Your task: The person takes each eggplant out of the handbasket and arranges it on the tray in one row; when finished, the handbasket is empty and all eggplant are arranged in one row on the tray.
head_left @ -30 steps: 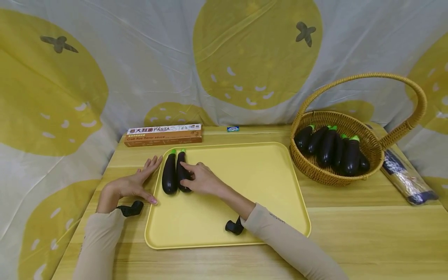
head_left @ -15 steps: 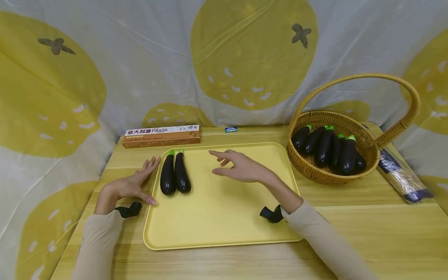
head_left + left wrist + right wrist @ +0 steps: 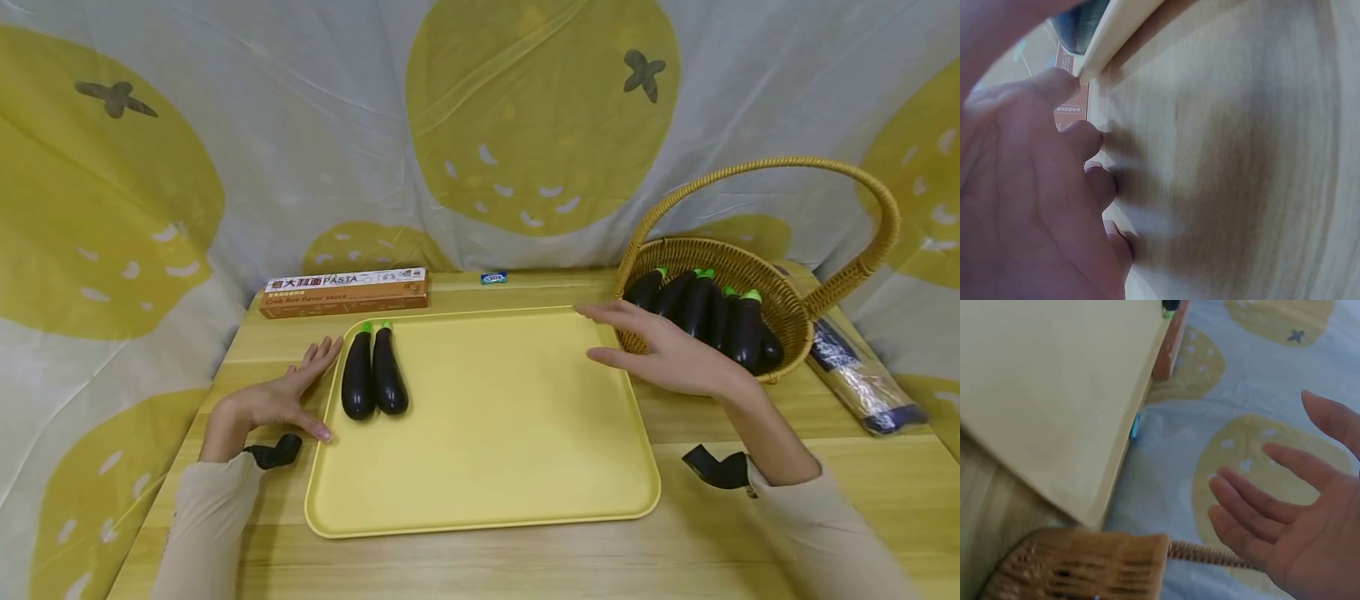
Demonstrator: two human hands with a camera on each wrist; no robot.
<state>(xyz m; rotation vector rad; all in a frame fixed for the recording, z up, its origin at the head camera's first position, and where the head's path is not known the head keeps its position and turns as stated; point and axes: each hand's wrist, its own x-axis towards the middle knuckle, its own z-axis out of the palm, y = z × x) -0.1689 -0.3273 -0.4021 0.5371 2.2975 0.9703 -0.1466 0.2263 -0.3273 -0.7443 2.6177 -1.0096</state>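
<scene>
Two dark eggplants, one [image 3: 358,375] beside the other [image 3: 389,372], lie side by side at the left end of a yellow tray [image 3: 495,433], green stem ends toward the back. My left hand [image 3: 273,402] rests at the tray's left rim with fingers spread; in the left wrist view its fingertips [image 3: 1100,184] touch the wooden table. My right hand [image 3: 667,350] is in the air over the tray's right rim, in front of a wicker basket [image 3: 697,387], fingers extended and holding nothing. Several more eggplants [image 3: 744,333] fill the basket; the hand hides part of them.
A pasta box [image 3: 345,293] lies behind the tray's left part, and a small blue packet [image 3: 493,277] behind its middle. Right of the basket lies a clear-wrapped package [image 3: 866,379]. The basket's tall handle [image 3: 795,162] arches above it. A patterned cloth [image 3: 322,150] hangs behind the table.
My right hand has let go of the second eggplant on the tray and swung right to the basket's front left side. The left hand has stayed in place.
</scene>
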